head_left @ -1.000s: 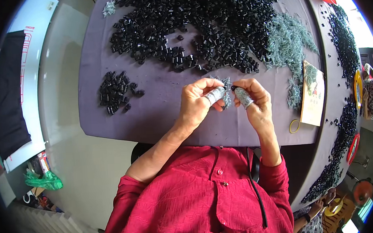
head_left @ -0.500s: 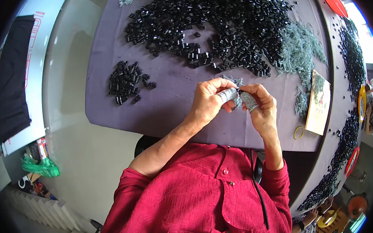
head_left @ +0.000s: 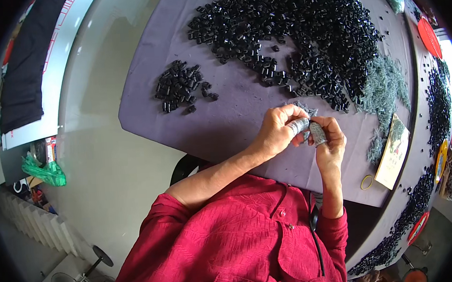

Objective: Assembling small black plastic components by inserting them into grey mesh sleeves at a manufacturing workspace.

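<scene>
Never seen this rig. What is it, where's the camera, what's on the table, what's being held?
No robot here: just a person's left hand and right hand, with grey wraps on the thumbs. The view comes from a wide fisheye camera on the person's head, looking down, so straight edges bend. On the purple table lie a large pile of black pieces, a smaller black pile, a grey heap, a booklet or card and a yellow ring. The left hand holds small grey pieces; what the right fingertips pinch is too small to tell.
</scene>
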`<state>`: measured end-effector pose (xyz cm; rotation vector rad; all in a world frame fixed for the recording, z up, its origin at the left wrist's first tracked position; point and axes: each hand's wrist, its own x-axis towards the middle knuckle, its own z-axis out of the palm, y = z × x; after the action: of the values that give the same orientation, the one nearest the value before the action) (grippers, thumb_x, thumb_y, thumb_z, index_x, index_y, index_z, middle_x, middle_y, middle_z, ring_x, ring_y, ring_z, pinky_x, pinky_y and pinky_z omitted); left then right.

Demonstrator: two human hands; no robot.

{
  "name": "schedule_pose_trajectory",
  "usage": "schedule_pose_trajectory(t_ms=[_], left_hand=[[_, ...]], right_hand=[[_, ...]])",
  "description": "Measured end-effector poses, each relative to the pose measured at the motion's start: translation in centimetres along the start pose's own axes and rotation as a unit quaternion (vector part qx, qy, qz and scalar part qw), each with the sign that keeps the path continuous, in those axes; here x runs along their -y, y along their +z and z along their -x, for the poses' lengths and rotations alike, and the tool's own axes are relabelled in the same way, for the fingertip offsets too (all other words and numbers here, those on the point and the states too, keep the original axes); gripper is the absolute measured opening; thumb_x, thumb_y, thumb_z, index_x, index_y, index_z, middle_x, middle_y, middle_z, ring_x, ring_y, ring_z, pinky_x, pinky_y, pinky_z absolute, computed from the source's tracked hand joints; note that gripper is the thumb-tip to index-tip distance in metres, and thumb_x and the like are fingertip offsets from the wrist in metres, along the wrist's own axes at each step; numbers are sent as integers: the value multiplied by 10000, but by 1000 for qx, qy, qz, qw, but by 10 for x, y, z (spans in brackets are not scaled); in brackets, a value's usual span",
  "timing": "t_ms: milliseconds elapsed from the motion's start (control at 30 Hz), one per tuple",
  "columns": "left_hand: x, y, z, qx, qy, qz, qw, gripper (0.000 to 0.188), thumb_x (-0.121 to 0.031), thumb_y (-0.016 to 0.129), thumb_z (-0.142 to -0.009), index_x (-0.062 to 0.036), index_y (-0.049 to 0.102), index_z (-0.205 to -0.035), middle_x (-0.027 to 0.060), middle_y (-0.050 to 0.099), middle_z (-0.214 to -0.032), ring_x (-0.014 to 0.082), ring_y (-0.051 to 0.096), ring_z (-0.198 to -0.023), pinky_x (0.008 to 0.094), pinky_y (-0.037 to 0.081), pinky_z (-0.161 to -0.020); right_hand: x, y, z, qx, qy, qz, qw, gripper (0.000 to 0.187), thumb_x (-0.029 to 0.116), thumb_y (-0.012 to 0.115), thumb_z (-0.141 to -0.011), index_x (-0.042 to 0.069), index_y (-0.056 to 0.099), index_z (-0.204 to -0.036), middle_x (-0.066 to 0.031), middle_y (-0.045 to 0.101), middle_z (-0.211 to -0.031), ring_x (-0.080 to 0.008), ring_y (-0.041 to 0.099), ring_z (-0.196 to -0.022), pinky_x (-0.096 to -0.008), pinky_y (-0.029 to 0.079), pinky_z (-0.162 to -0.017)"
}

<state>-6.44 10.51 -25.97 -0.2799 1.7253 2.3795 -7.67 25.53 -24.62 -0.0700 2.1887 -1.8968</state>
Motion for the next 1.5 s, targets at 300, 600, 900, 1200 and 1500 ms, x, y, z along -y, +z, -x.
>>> schedule_pose_trajectory(t_ms=[300, 600, 900, 1200, 1500], left_hand=[[-3, -3, 5, -16, -8, -2, 1000, 103, -23, 600, -853, -17, 663, -933, -1, 626, -723, 30, 506, -522, 188, 386, -430], [5, -11, 24, -19, -55, -9, 998, 129, -41, 599, -870, 4, 666, -971, 14, 652, -786, 60, 555, -595, 204, 458, -535], [7, -28, 49, 3, -42, -141, 989, 51, 23, 613, -830, 32, 648, -867, 44, 641, -708, 91, 573, -589, 243, 474, -535], [5, -28, 53, -16, -116, -131, 984, 47, -23, 632, -840, 9, 614, -869, 33, 634, -706, 64, 567, -541, 211, 466, -452], [20, -30, 53, -16, -86, -143, 986, 35, 31, 580, -845, 14, 598, -822, 34, 632, -717, 71, 574, -547, 209, 477, -457]], right_hand=[[3, 6, 3, 3, -27, -11, 1000, 368, -209, 436, -747, -15, 613, -1003, -43, 620, -805, -82, 542, -659, -204, 454, -631], [-7, 12, 14, 7, -145, 136, 980, 306, -174, 528, -760, -12, 612, -1006, -61, 622, -876, -141, 603, -755, -252, 493, -677], [-14, 28, 37, 64, -246, 293, 922, 479, -137, 569, -645, -6, 538, -1104, -174, 621, -957, -309, 637, -830, -349, 513, -738], [-18, 39, 44, 29, -271, 363, 891, 331, -77, 614, -672, 25, 580, -985, -126, 616, -860, -316, 624, -757, -370, 510, -655], [-23, 35, 40, 49, -256, 323, 910, 346, -129, 502, -577, 22, 598, -873, -124, 582, -772, -331, 601, -705, -381, 490, -618]])
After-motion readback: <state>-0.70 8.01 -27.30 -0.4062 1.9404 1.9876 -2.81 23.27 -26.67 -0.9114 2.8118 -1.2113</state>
